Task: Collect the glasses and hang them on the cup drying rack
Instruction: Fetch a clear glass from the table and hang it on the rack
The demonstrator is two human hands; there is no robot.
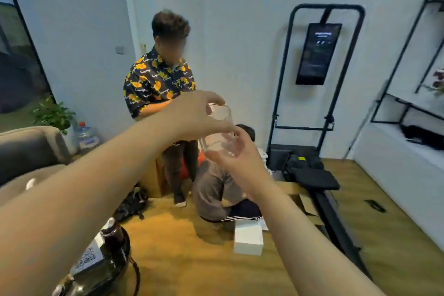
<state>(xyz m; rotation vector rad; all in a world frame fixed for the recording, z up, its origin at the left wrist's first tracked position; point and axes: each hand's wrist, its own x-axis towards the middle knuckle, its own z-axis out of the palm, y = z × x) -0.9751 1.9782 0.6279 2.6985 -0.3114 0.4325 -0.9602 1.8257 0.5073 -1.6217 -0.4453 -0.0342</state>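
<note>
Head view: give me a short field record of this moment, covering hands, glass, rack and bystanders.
left hand: grip on the upper part of the glass
right hand: grip on the lower end of the glass
glass: clear, looks empty, held in mid-air at arm's length
drying rack: not in view
bystanders: one person standing, one crouched on the floor behind the hands

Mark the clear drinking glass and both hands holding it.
clear drinking glass point(219, 127): head view, bare side wall.
left hand point(199, 115): head view, back of hand.
right hand point(236, 160): head view, palm.
</note>
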